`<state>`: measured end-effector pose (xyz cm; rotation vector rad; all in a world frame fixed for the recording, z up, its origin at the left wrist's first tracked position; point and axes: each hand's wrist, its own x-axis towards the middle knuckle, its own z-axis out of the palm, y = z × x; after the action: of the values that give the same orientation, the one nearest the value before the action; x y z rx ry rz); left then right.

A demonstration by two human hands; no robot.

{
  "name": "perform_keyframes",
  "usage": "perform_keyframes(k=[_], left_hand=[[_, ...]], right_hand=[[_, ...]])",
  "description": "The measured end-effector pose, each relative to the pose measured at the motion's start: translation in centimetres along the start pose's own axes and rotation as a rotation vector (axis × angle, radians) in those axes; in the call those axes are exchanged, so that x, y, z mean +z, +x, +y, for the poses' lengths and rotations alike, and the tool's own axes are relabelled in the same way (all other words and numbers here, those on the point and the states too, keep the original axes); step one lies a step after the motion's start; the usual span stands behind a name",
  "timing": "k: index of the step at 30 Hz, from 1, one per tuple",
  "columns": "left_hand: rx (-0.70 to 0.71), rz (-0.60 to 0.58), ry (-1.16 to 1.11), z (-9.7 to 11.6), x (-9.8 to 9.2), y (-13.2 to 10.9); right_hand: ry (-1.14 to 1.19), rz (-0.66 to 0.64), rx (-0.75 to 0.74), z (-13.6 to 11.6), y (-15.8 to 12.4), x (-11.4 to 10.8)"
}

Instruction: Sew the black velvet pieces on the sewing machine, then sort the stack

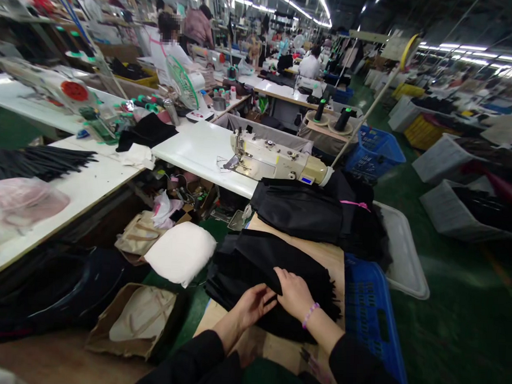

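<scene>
A thick stack of black fabric pieces (244,256) lies in front of me on a wooden board (270,342). My right hand (296,293), with a beaded bracelet at the wrist, is on the near side of the stack, its fingers bent over the cloth and its thumb lower down. Close to its left, my left hand (253,305) has loosely bent fingers set apart, touching the stack's near edge with nothing visible in them. A second black bundle (297,211), with a pink tie (355,205), sits just behind.
Beyond the bundles a sewing machine (278,159) stands on a white table (190,146). A blue crate (373,316) and a pale plastic bin (406,249) are at right. At left are a white-covered stool (181,251) and a cardboard box (131,322). Other people work farther back.
</scene>
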<state>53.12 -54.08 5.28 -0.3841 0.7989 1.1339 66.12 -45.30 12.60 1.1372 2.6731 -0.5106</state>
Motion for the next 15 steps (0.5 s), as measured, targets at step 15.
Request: perform_keyframes(k=[15], left_hand=[[0.175,-0.280,0.013,6.2,15.1,4.3]], right_hand=[[-0.077,0.264,-0.139,3.0,-1.5,-17.4]])
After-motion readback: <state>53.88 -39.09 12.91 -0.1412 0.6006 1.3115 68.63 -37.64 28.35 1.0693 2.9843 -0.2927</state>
